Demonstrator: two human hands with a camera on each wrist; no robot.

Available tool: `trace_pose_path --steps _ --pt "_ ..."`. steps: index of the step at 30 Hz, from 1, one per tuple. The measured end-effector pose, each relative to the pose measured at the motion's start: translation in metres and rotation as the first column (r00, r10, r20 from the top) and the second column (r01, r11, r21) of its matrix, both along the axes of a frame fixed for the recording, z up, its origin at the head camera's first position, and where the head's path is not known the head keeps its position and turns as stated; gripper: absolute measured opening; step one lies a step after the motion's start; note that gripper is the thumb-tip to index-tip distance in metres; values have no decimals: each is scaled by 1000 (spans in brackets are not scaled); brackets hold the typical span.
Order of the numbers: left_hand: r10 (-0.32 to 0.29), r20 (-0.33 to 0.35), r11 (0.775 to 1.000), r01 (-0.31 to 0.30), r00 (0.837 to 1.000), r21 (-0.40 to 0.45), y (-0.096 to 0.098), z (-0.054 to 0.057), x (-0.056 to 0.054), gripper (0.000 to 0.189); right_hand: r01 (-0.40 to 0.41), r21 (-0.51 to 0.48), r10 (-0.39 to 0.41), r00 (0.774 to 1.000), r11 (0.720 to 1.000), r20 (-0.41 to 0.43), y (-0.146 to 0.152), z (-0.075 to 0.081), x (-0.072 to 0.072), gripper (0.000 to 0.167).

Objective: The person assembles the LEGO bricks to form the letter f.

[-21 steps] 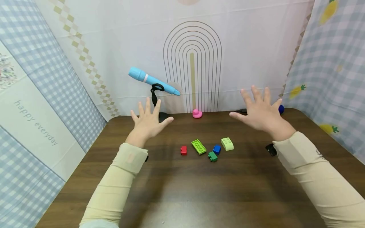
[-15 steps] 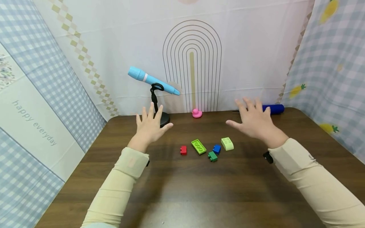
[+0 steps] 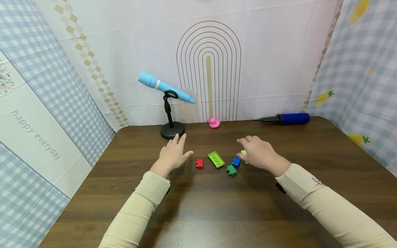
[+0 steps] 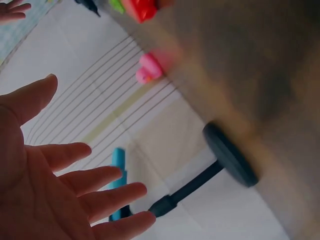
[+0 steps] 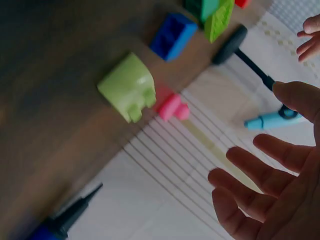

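My left hand (image 3: pixel 171 157) hovers left of a red toy brick (image 3: pixel 200 163), fingers spread and holding nothing. On the other side my right hand (image 3: pixel 258 153) hangs over a pale green curved brick (image 5: pixel 129 86), hiding most of it in the head view; its fingers are slightly bent with nothing between them. Between the hands lie a lime green studded plate (image 3: pixel 216 159), a blue brick (image 3: pixel 236 162) and a dark green brick (image 3: pixel 231 170). In the right wrist view the pale green brick stands apart from the fingers.
At the back edge of the wooden table (image 3: pixel 198 210) stand a black stand (image 3: pixel 172 129) with a light blue microphone (image 3: pixel 167 88) and a pink toy duck (image 3: pixel 214 123). A blue hand pump (image 3: pixel 293 119) lies at the back right. Curtains hang behind and beside the table.
Both hands have come down and inward toward the bricks, the right one moving left over the pale green brick. The hand pump and stand base are now uncovered. The bricks have stayed put.
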State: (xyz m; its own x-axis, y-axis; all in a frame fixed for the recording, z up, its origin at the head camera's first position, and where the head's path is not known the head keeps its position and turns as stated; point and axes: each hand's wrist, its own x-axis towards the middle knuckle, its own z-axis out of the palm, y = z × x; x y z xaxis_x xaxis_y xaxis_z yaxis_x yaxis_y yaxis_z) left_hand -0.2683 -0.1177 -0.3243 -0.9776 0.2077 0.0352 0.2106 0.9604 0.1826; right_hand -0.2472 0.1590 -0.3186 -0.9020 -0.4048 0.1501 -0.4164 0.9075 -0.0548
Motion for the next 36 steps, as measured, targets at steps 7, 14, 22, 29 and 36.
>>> trace_pose_path --steps 7,14,22,29,36 --pt "-42 79 999 44 996 -19 9 -17 2 65 -63 19 61 992 998 107 -12 -16 1 43" --pt "-87 146 996 85 985 24 17 -27 -3 56 -129 54 117 976 990 183 -23 -26 0 39" --pt "-121 190 992 110 974 70 30 -34 -12 50 -181 62 158 948 981 277 -32 -33 -3 31" --pt "-100 196 995 95 976 31 35 -36 -16 30 -180 73 152 946 981 285 -37 -34 -4 27" --pt "-102 203 995 97 974 33 34 -34 -15 19 -173 73 142 939 982 314 -38 -35 -6 26"
